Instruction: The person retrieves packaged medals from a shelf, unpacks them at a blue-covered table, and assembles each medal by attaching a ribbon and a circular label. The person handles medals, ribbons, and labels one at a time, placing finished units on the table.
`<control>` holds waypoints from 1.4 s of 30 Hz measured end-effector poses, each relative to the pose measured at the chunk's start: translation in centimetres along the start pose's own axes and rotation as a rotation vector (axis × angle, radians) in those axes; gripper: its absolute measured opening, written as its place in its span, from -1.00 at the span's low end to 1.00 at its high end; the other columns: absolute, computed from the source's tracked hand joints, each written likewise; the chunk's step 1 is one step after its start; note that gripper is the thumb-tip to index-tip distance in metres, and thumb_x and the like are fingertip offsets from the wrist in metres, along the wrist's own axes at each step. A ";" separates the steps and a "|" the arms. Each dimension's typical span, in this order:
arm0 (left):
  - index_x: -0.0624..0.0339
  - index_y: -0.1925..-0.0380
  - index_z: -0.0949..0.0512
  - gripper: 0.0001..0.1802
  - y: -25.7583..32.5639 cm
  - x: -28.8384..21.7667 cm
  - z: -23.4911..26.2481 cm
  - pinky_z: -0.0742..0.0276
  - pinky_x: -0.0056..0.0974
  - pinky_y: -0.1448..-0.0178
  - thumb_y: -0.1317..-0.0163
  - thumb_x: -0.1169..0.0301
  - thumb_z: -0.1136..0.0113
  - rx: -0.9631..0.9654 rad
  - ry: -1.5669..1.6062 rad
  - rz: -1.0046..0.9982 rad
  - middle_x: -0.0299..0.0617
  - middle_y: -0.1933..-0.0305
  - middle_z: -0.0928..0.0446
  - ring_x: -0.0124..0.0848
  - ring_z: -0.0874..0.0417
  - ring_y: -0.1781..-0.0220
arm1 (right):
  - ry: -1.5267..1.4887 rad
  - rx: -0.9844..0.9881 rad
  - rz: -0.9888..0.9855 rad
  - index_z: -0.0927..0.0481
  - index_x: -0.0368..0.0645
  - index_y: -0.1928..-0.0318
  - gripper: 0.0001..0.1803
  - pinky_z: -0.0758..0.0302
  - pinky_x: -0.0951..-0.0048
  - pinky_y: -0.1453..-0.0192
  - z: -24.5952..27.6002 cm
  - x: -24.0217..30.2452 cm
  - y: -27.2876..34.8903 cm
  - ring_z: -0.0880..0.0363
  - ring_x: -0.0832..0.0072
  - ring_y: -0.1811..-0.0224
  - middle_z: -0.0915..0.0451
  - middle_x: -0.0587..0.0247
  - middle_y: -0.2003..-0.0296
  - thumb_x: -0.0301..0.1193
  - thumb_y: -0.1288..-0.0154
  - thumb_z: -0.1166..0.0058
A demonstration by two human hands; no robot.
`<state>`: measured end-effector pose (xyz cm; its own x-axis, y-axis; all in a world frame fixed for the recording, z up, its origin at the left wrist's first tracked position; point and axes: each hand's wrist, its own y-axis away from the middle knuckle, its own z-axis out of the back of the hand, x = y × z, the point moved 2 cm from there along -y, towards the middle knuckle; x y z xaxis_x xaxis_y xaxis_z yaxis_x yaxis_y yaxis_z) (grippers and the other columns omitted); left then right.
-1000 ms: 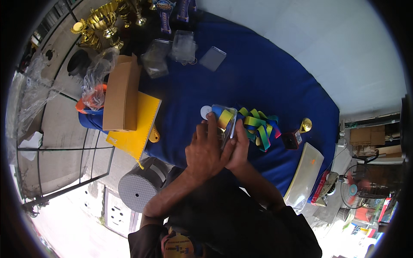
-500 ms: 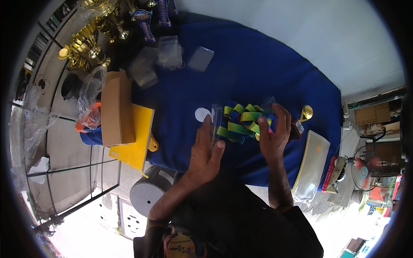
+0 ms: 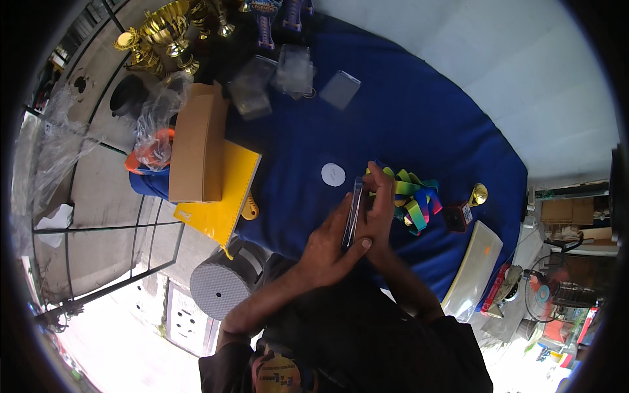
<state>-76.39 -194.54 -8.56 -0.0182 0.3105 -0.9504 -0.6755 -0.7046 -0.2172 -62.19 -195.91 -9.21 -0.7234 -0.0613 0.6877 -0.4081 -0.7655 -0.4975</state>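
A thin clear plastic case (image 3: 354, 211) stands on edge between my two hands above the blue cloth. My left hand (image 3: 321, 250) presses along its left side, with the thumb reaching across the lower end. On the other side, my right hand (image 3: 379, 211) lies against the case with its fingers pointing up. Just right of that hand is a bundle of green, yellow and blue ribbons (image 3: 417, 204), partly hidden behind the fingers. A round white disc (image 3: 333, 175) lies flat on the cloth, to the left of the case's upper end.
Several clear plastic cases (image 3: 293, 71) lie at the back. Left are a cardboard box (image 3: 196, 147), a yellow folder (image 3: 237, 171) and gold trophies (image 3: 165, 29). A small trophy (image 3: 479, 194) and a stack of clear plastic sleeves (image 3: 475, 265) lie on the right. A grey round stool (image 3: 221, 291) stands below the table edge.
My hands were apart, each with a clear plastic piece. My right hand has moved left from over the ribbons to meet my left hand, and the pieces are now together. The view has shifted.
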 end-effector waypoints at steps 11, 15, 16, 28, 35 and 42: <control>0.48 -0.34 -0.38 -0.51 -3.7 1.8 4.5 -0.67 -0.16 0.14 -0.45 0.51 -0.05 -0.453 0.049 0.322 0.06 0.28 -0.68 -0.19 -0.75 0.37 | -0.234 -0.024 -0.071 -0.62 -0.22 -0.05 -0.69 -0.43 0.54 0.28 3.0 -0.3 -1.9 -0.54 0.58 0.27 -0.57 0.21 0.10 -0.64 -0.30 -0.18; 0.51 -0.29 -0.46 -0.51 -9.0 4.4 11.0 -0.64 -0.10 0.05 -0.39 0.53 -0.10 -0.550 -0.529 0.151 0.22 0.08 -0.63 -0.08 -0.76 0.18 | -0.155 -0.133 -0.103 -0.65 -0.23 0.02 -0.77 -0.43 0.52 0.28 7.8 -3.1 -0.2 -0.53 0.58 0.32 -0.59 0.20 0.12 -0.63 -0.32 -0.19; 0.52 -0.28 -0.48 -0.52 -9.9 5.6 12.5 -0.63 -0.08 0.01 -0.38 0.52 -0.10 -0.545 -0.493 0.231 0.25 0.02 -0.62 -0.02 -0.75 0.10 | -0.128 -0.179 -0.143 -0.65 -0.24 0.02 -0.79 -0.44 0.54 0.25 9.1 -4.3 0.4 -0.52 0.62 0.30 -0.60 0.23 0.15 -0.61 -0.36 -0.17; 0.30 -0.22 -0.54 -0.54 -11.6 4.8 7.5 -0.63 0.01 -0.11 -0.33 0.46 -0.30 -0.449 -0.970 -0.191 0.12 -0.06 -0.56 0.04 -0.70 0.00 | 0.099 -0.134 -0.564 -0.63 -0.24 -0.09 -0.53 -0.63 0.34 0.00 15.5 -11.4 7.8 -0.69 0.36 0.16 -0.67 0.11 0.18 -0.39 -0.20 -0.46; 0.29 -0.05 -0.64 -0.63 -4.1 4.8 -3.0 -0.64 -0.06 -0.03 -0.20 0.63 -0.25 -0.299 -0.704 -0.068 0.04 -0.03 -0.54 -0.01 -0.66 -0.01 | 0.301 0.033 -0.165 -0.55 -0.14 -0.19 -0.25 -0.64 0.24 -0.01 13.0 -9.5 6.0 -0.64 0.16 -0.04 -0.56 0.07 -0.02 -0.32 0.04 -0.62; 0.30 -0.14 -0.60 -0.53 -2.7 4.9 -2.4 -0.56 0.04 -0.15 -0.17 0.59 -0.24 -0.320 -0.873 -0.059 0.09 -0.14 -0.49 0.05 -0.57 -0.12 | -0.355 0.003 -0.525 -0.56 -0.22 -0.16 -0.36 -0.61 0.33 -0.03 15.4 -16.8 5.4 -0.63 0.40 -0.01 -0.61 0.16 0.02 -0.28 -0.13 -0.56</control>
<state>-72.90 -192.60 -13.18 -0.6262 0.6296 -0.4599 -0.4600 -0.7746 -0.4340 -43.68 -208.92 -15.28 -0.1986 0.1148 0.9733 -0.6563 -0.7531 -0.0451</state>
